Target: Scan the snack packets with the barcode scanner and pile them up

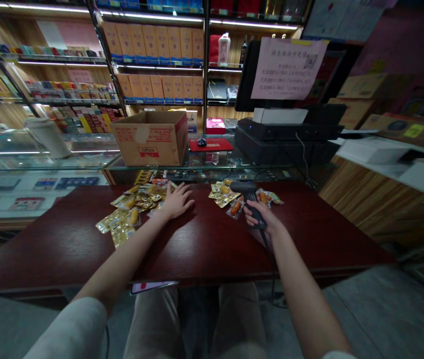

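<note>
My right hand (262, 218) is wrapped round the grip of a black barcode scanner (256, 214), its head pointing away from me over the table. A cable runs down from the scanner's handle. Small snack packets (223, 193) in gold and clear wrapping lie just left of the scanner head, and a few orange ones (266, 196) lie to its right. My left hand (177, 200) rests with fingers spread at the right edge of a larger pile of gold-wrapped snack packets (137, 202). Whether its palm covers a packet is hidden.
The dark red table (204, 249) ends at a glass display counter (212, 172). On that counter stand an open cardboard box (152, 139), a mouse (202, 142) on a red pad (215, 144), and a monitor (249, 75). A phone (152, 286) shows at the table's near edge.
</note>
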`<state>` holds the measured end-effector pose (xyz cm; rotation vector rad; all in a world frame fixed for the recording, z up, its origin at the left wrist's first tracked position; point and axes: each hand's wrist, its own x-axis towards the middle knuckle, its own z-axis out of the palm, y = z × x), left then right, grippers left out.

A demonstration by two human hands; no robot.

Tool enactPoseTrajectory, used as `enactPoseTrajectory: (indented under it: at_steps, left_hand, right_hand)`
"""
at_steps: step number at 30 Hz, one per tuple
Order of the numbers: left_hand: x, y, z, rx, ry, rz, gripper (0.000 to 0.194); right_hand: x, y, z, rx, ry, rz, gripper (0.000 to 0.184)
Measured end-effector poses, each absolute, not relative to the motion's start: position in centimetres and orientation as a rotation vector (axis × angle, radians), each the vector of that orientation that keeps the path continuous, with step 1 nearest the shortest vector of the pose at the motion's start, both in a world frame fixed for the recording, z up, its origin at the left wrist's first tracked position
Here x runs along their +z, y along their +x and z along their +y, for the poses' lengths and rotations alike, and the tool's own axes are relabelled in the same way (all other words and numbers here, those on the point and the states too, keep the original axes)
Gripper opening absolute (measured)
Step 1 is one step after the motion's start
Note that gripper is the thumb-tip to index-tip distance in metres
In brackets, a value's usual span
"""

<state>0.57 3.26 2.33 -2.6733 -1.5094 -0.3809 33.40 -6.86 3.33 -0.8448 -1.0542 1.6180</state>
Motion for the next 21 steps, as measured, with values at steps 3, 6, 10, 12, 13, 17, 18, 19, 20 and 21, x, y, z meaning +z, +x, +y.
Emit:
enactPoseTrajectory:
  at_steps: [3,6,10,12,13,17,18,19,20,21]
  left_hand:
    - [2.2,6.8,3.5,-0.535,-2.823,-1.552,0.049]
    - [1.8,11.6,4.6,-0.579,-2.872,-1.791,0.064]
    - [1.0,14.0,6.8,-0.546,-2.725,-2.141,0.076]
    - [0.7,13.9,7.8,-0.592,-2.678,-2.257,0.069]
    - [0.6,13.7,8.3,-0.617,-2.677,-2.299,0.063]
    - [0.5,12.6,9.3,-0.735,-2.754,-2.332,0.046]
    - [0.5,12.2,9.3,-0.790,-2.762,-2.334,0.044]
    - [0.5,11.8,9.3,-0.852,-2.763,-2.338,0.044]
    - [0.5,11.3,9.1,-0.920,-2.760,-2.342,0.042]
    - [0.5,10.7,8.9,-0.993,-2.757,-2.346,0.040]
  right_hand:
    - [3.8,34.9,-6.4,1.569,-0.906,-1.064,0.031]
    - [3.2,36.0,-6.1,1.560,-0.869,-1.032,0.031]
    - [1.8,36.9,-6.2,1.564,-0.825,-0.964,0.033]
    - [1.5,37.2,-6.4,1.580,-0.814,-0.957,0.033]
    - [1.4,37.3,-6.4,1.591,-0.808,-0.954,0.034]
    - [1.2,37.4,-6.5,1.607,-0.816,-0.946,0.037]
    - [1.2,37.3,-6.5,1.609,-0.823,-0.951,0.038]
    - [1.1,37.2,-6.5,1.613,-0.828,-0.956,0.039]
    - [1.1,37.1,-6.5,1.618,-0.832,-0.962,0.040]
    - [1.0,37.0,-6.5,1.622,-0.835,-0.968,0.041]
